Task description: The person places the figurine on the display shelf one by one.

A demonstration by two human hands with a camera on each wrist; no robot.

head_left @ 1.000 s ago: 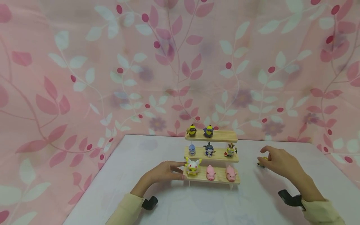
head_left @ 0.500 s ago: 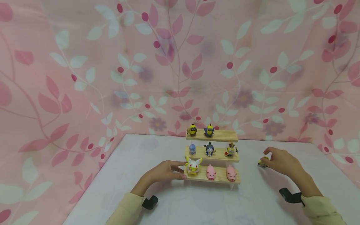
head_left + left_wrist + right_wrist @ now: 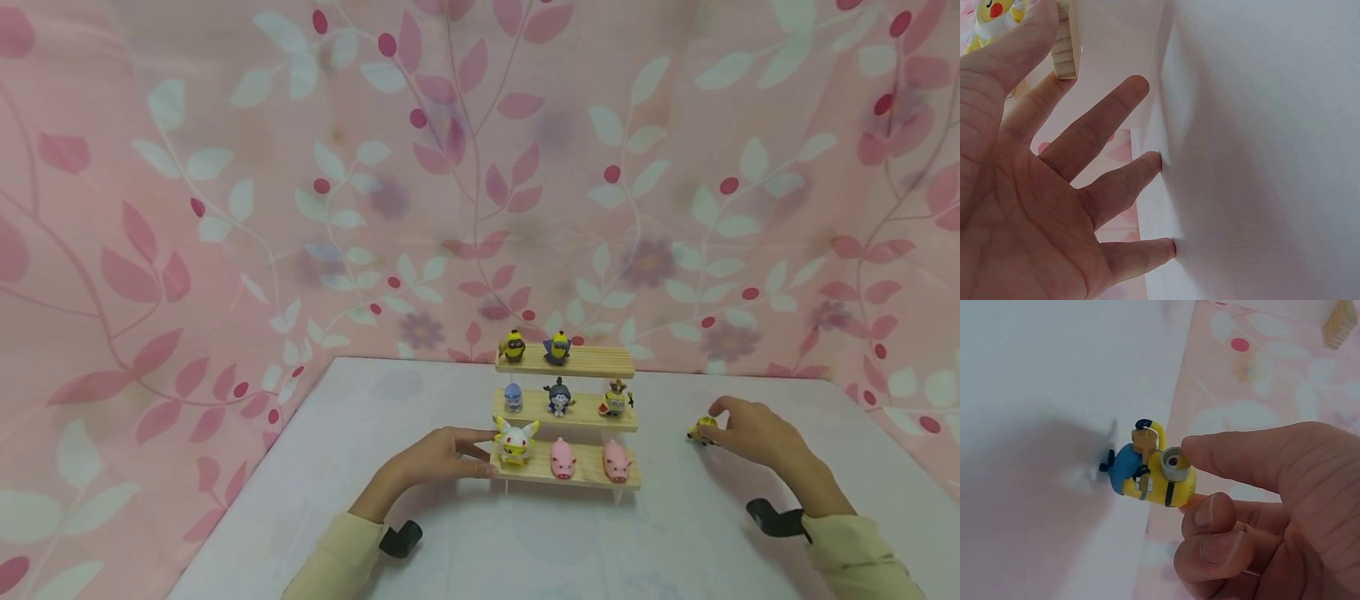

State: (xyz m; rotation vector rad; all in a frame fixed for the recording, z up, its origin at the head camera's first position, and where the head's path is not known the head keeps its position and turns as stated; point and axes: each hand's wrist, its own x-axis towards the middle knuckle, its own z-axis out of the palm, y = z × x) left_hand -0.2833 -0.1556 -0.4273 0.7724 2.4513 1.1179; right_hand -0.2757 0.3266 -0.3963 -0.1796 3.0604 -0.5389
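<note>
A three-tier wooden display shelf [image 3: 583, 465] stands on the table. My left hand [image 3: 432, 457] holds the left end of its bottom board between thumb and index finger; in the left wrist view the other fingers [image 3: 1129, 181] are spread, some tips meeting the tabletop. To the right of the shelf, my right hand [image 3: 763, 435] pinches the head of a small yellow and blue minion figure [image 3: 1154, 472] with thumb and index finger. That figure wears a grey goggle and holds a brown item. Its feet point at the tabletop; I cannot tell whether they touch it.
Two minion figures [image 3: 557, 348] stand on the top tier, leaving its right part bare. The middle tier bears a blue figure [image 3: 513, 398], a dark-haired figure [image 3: 558, 400] and a crowned minion [image 3: 615, 402]. Below are a white-eared figure [image 3: 514, 443] and two pink pigs [image 3: 562, 461].
My right hand has shifted slightly right and down, its thumb and index finger coming together at the minion figure's head. The left hand stays on the shelf.
</note>
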